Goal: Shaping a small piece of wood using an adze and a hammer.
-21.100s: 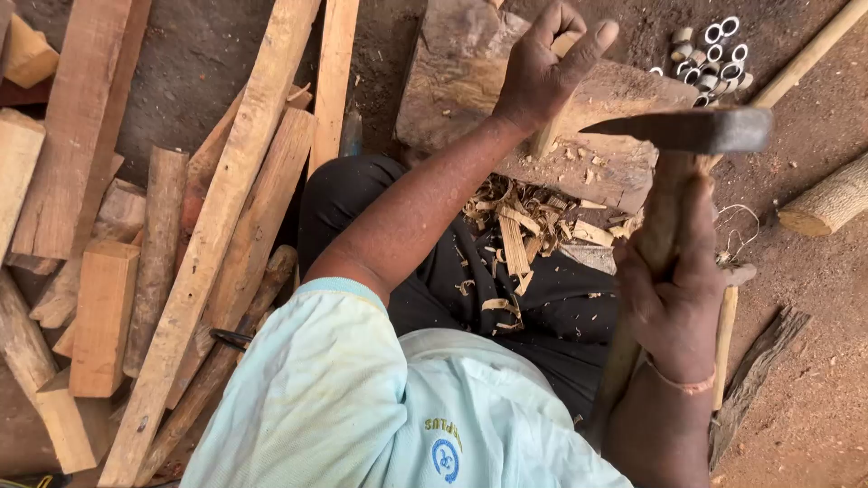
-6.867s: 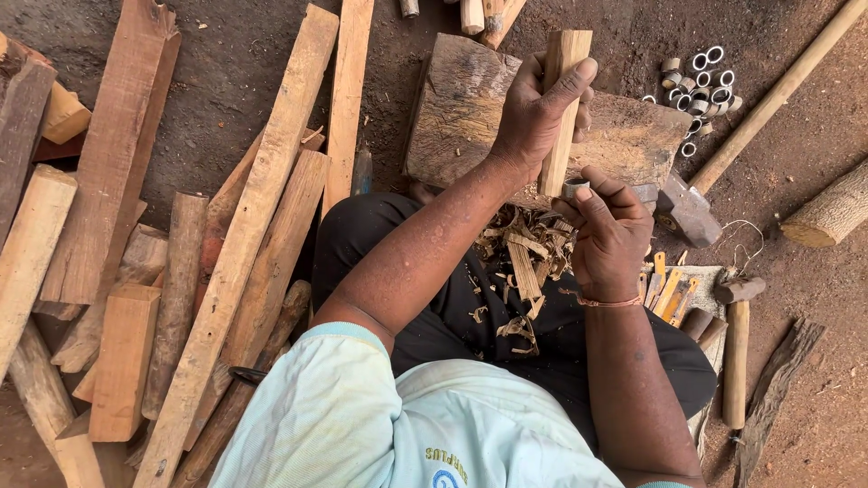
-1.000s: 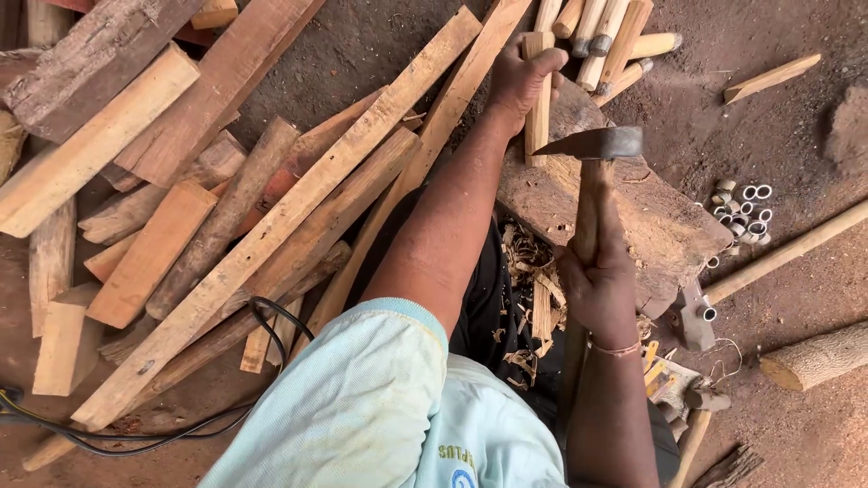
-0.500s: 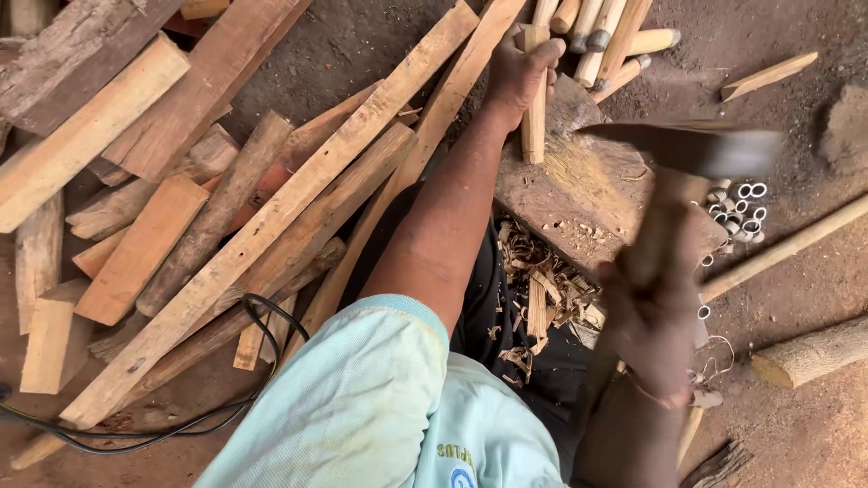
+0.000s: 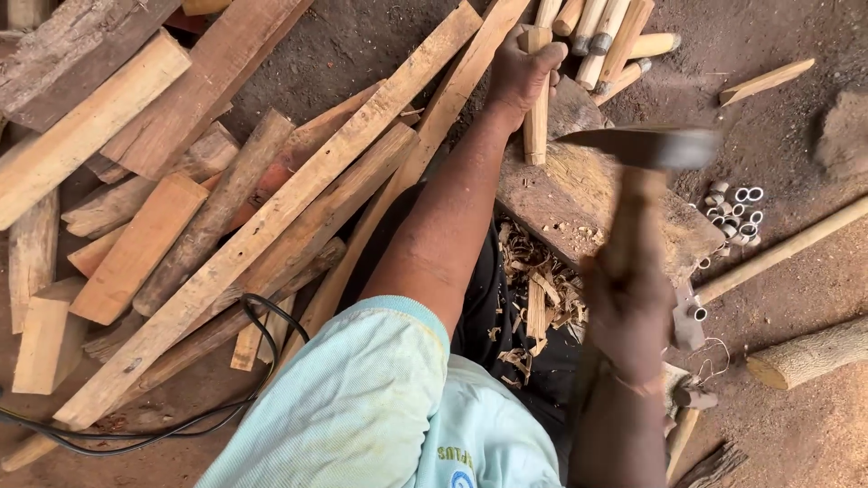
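**Desk:** What does the head view show at the block?

**Photographer:** A seated person in a pale green shirt (image 5: 380, 407) works over a worn wooden chopping block (image 5: 624, 217) on a dirt floor; the left hand (image 5: 523, 70) is closed around a short wooden stick (image 5: 537, 117), which stands nearly upright with its lower end on the block's top.

**Desk:** And the other hand?

**Photographer:** The right hand (image 5: 628, 316) is wrapped around the wooden handle of an adze-like chopping tool (image 5: 646, 149); the hand and the dark metal blade are blurred; the blade sits level, just right of the stick, and I cannot tell whether it touches it.

**Desk:** What lies around them?

**Photographer:** Wood shavings (image 5: 533, 298) are heaped in the person's lap, just below the block; long planks and rough offcuts (image 5: 262, 226) spread to the left; a row of shaped pegs (image 5: 601, 41) lies beyond the left hand; small metal rings (image 5: 734, 212) cluster on the ground right of the block, near a long pole (image 5: 782, 251) and a short log (image 5: 809, 354); a black cable (image 5: 181, 420) curls at lower left.
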